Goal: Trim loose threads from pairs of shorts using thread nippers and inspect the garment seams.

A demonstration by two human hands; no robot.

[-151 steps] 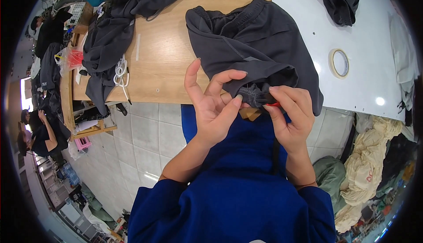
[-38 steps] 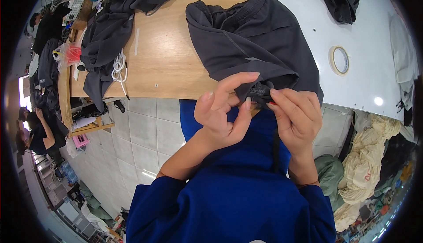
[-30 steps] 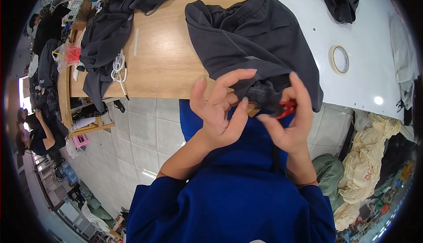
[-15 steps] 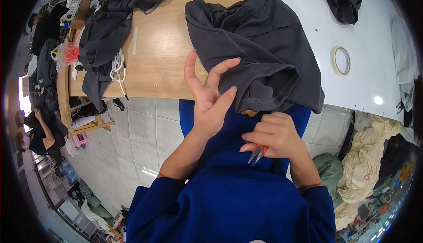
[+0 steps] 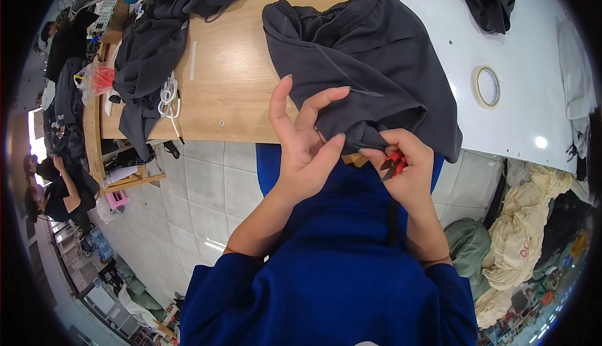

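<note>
Dark grey trousers (image 5: pixel 389 51) with an elastic waistband lie at the table's near edge, one leg opening folded towards me. My left hand (image 5: pixel 307 145) is at the left of that leg's hem, its thumb pressed on the cloth and two fingers raised apart; other fingers are hidden. At the hem's right side, my right hand (image 5: pixel 407 164) pinches the cloth between thumb and index finger. Small red-handled thread snips (image 5: pixel 394 164) rest in that same hand, blades pointing down towards me.
A tape roll (image 5: pixel 485 87) lies on the white tabletop at right. More dark garments (image 5: pixel 147 57) and a white cord (image 5: pixel 167 95) are at the left of the wooden table (image 5: pixel 232 64). Cream cloth (image 5: pixel 517 239) is heaped at lower right. Other people (image 5: pixel 59 183) are at far left.
My right hand has moved up to the hem with the snips and now grips the cloth. The leg opening has folded flatter, and my left hand has shifted slightly right.
</note>
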